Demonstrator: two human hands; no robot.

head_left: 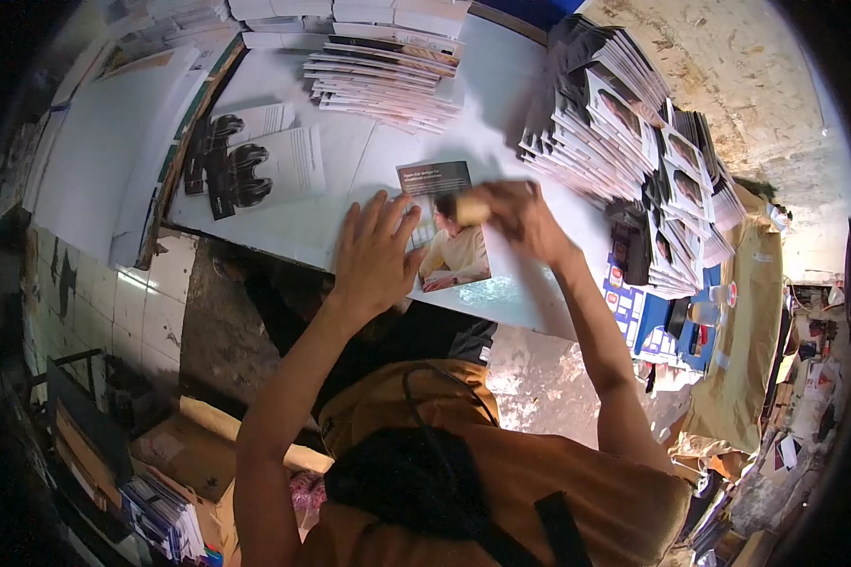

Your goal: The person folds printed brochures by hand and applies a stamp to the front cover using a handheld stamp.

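A folded leaflet [459, 255] with a dark heading band and a photo of a person in a pale top lies near the table's front edge. My left hand [378, 250] rests flat with fingers spread, its fingertips touching the leaflet's left side. Over the leaflet's upper right part, my right hand [528, 222] grips a small tan block [473, 209], smeared by motion. Its exact kind cannot be made out, and it covers part of the photo. To the left, two more printed leaflets [279, 170] with dark pictures lie overlapping.
A fanned stack of leaflets [383, 90] stands at the back middle of the white table [340, 156]. Tall fanned piles [596, 142] fill the right side. Large paper sheets [128, 142] lie at the far left. Below stands an open cardboard box [194, 458] beside booklets [165, 515].
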